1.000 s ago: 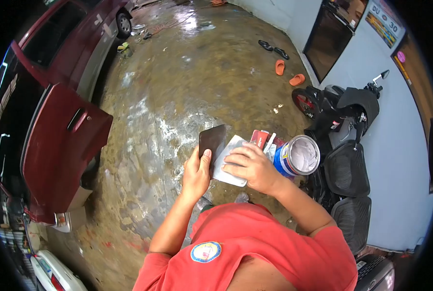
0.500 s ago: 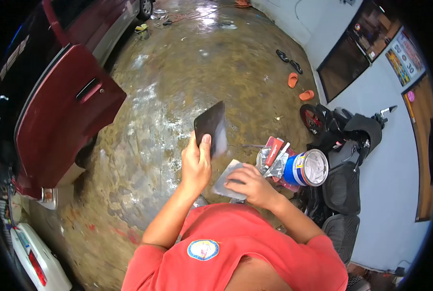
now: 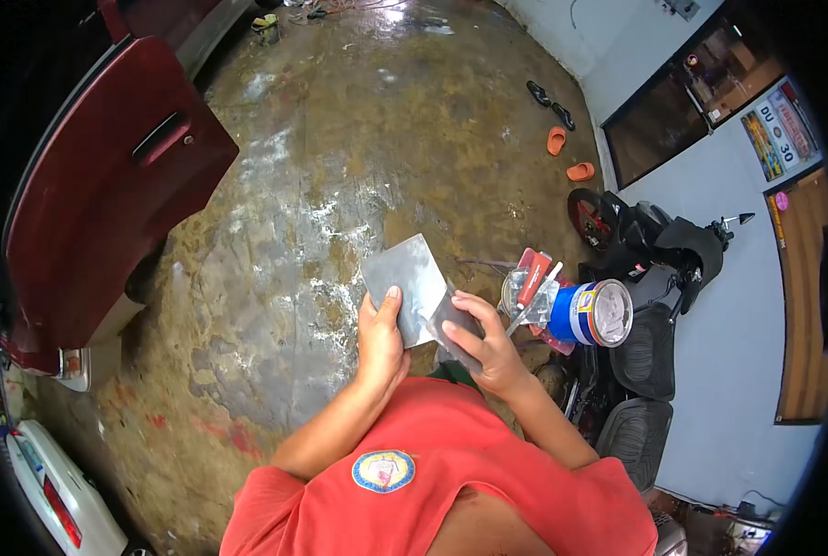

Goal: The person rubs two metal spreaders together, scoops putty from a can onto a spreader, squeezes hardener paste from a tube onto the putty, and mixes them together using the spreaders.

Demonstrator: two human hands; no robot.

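My left hand (image 3: 381, 341) grips a flat grey plate (image 3: 404, 283), its thumb on the face, which carries a pale smear. A second flat grey spreader (image 3: 455, 326) is held in my right hand (image 3: 490, 347), fingers closed round its right side. The spreader's edge meets or overlaps the plate's lower right part; exact contact is unclear. Right of my right hand are a red tube (image 3: 534, 280), a white stick and clear plastic, beside an open blue can (image 3: 576, 315) with pale contents, tilted toward the right.
A dark red car door (image 3: 108, 213) stands at the left, above a white car part (image 3: 66, 491). Black motorcycle (image 3: 650, 232) and dark seats line the right wall. Orange slippers (image 3: 556, 141) and black ones lie on the wet floor (image 3: 340, 139).
Both hands moved apart, then came together again. The left plate has turned its pale-smeared face up, and the right spreader now shows at its lower right edge. The view has shifted.
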